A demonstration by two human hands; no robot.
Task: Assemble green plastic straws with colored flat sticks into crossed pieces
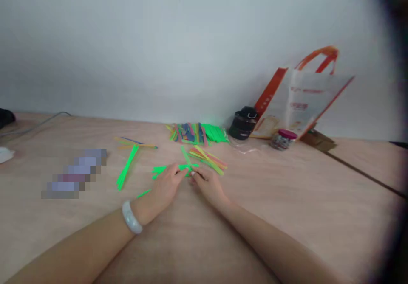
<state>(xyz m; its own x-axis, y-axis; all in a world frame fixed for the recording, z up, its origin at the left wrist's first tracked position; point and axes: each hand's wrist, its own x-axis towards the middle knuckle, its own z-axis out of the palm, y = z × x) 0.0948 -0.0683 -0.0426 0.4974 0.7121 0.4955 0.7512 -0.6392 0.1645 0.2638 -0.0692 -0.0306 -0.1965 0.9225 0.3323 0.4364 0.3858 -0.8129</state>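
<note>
left hand (pixel 168 182) and right hand (pixel 208 185) both have a pinched grip on a skinny, flat pale green strip (pixel 185 154), pretty much mid-frame; brighter green strips (pixel 158 170) by the left one; round see-through jar (pixel 280 142) right of centre; woody-looking tabletop (pixel 318 190) underneath

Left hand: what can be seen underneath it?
Bright green strips show on either side of the left hand; another green strip shows nearer the bangle. What lies directly under the palm is covered and cannot be seen.
</note>
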